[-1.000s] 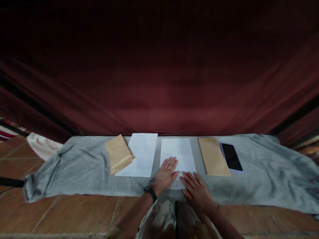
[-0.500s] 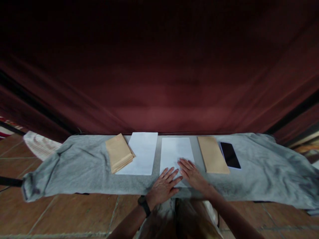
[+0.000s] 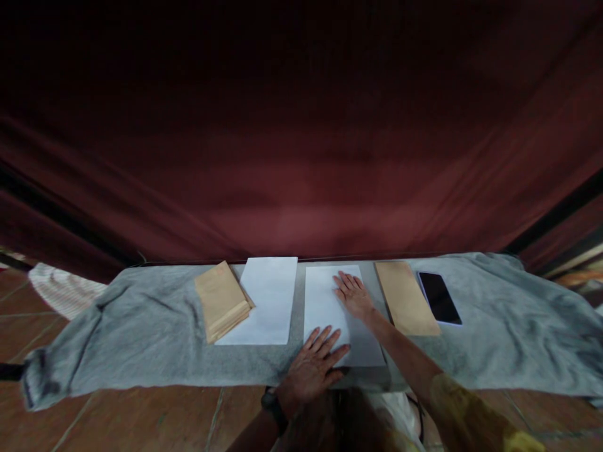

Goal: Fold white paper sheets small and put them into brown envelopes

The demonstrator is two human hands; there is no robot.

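Note:
A white sheet of paper lies in front of me on a grey cloth. My left hand rests at its lower left with spread fingers, a dark watch on the wrist. Farther up the same sheet, my right hand lies flat with its fingers stretched out. Neither hand holds anything. Left of this sheet is a white paper stack, partly covered by a pile of brown envelopes. To the right lies a brown envelope stack.
A phone with a dark screen lies right of the brown stack. Behind the cloth-covered surface hangs a dark red curtain. Tiled floor shows below, and a striped white cloth is at the far left.
My right hand has slid up the sheet, away from me, toward its upper part. My left hand has stayed near the lower left of the paper. The view has shifted slightly.

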